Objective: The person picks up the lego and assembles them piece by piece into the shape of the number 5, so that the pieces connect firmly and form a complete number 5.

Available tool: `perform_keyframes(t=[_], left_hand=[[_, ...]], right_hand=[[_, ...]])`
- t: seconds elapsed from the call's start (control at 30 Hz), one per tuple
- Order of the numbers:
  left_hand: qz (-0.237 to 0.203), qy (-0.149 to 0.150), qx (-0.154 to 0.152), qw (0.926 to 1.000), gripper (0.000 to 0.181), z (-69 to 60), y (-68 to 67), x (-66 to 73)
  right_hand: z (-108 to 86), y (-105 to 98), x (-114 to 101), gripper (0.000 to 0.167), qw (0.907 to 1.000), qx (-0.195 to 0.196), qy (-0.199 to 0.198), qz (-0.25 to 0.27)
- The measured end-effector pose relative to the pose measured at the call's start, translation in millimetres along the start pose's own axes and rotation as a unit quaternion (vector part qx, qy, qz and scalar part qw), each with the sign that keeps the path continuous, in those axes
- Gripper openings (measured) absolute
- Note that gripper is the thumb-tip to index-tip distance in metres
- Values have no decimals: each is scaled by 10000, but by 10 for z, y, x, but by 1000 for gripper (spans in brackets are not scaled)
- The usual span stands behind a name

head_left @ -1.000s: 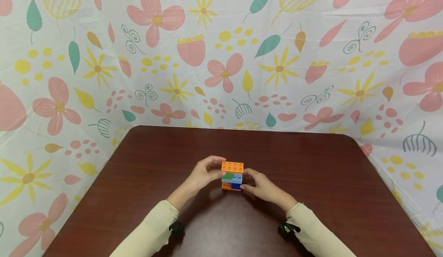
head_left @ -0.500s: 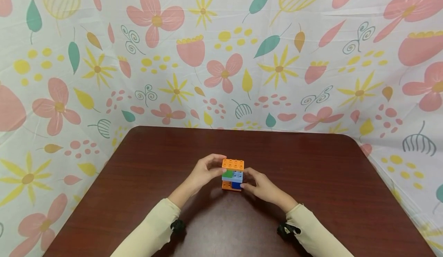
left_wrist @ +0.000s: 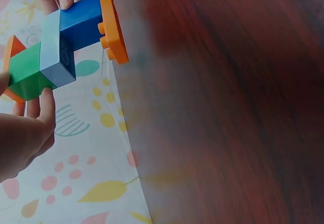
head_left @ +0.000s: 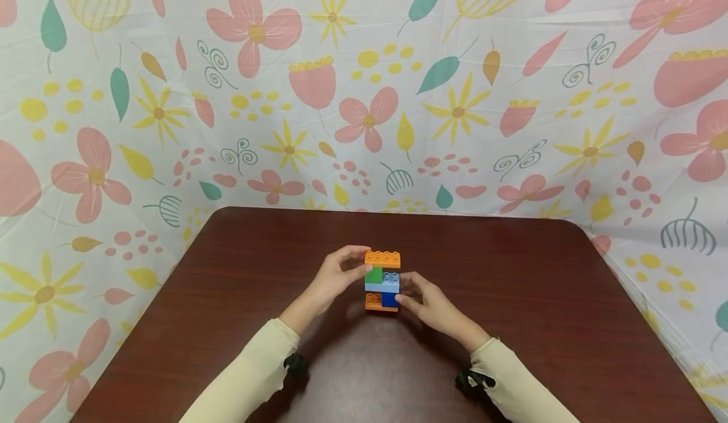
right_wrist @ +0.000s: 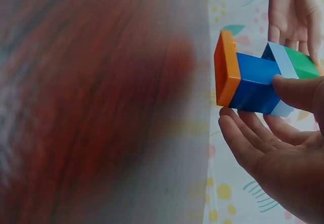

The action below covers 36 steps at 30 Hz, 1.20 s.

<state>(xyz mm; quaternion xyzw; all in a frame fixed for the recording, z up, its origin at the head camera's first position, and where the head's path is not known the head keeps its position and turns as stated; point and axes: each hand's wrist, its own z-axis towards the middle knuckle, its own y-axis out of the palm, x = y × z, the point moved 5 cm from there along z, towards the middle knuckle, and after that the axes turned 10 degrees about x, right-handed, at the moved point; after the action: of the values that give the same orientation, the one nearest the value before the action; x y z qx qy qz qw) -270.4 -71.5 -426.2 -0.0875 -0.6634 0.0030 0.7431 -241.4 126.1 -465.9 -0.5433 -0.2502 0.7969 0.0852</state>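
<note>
A stack of toy building bricks stands between both hands near the table's middle. From the bottom it has an orange plate [head_left: 373, 301], a dark blue brick [head_left: 389, 300] at the right, a light blue brick [head_left: 387, 282], a green brick [head_left: 373, 275] at the left and an orange top plate [head_left: 383, 259]. My left hand [head_left: 335, 277] pinches the stack's upper left, its thumb at the green brick. The right hand [head_left: 430, 303] grips the dark blue brick [right_wrist: 255, 82], thumb in front. Whether the bottom plate [left_wrist: 114, 27] touches the table cannot be told from these views.
The dark brown table [head_left: 273, 246] has a glossy top and rounded far corners. Behind it hangs a white cloth [head_left: 364, 176] printed with flowers and leaves. Black bands [head_left: 296, 365] show at both pale sleeves.
The stack has tipped, so more of its front and less of its studded top shows. My left hand has moved up with the top, and the right hand has risen slightly.
</note>
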Motion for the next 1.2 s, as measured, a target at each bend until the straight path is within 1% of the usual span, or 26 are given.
perform_keyframes(t=[0.2,0.33,0.47,0.53,0.67,0.77,0.9,1.03,1.2], left_hand=[[-47,20,109,9999,37,47,2,29],[-88,28,179,9998,39,75,22,20],[-287,-52,274,9992,39,96,54,-39],[-433,-100,318,9985,38,101,76,-64],[-626,-155,427,9970,36,113,119,-93],[-640,-234,514,9963,33,127,145,-119],[-597,-319,543,9962,32,138,173,-147],[-560,-356,486,9966,33,149,186,-173],[-485,-403,384,9973,31,196,195,-214]], right_hand=[[9,-34,-26,35,9994,292,166,10],[-4,-38,-26,37,9984,466,320,8],[-43,-21,-5,40,9972,439,573,212],[-63,-15,3,40,9966,420,634,308],[-84,-26,7,40,9962,431,625,427],[-86,-35,0,40,9955,403,693,506],[-75,-40,-2,40,9944,339,838,553],[-63,-25,23,40,9932,311,977,559],[-61,-28,29,42,9915,330,1094,619]])
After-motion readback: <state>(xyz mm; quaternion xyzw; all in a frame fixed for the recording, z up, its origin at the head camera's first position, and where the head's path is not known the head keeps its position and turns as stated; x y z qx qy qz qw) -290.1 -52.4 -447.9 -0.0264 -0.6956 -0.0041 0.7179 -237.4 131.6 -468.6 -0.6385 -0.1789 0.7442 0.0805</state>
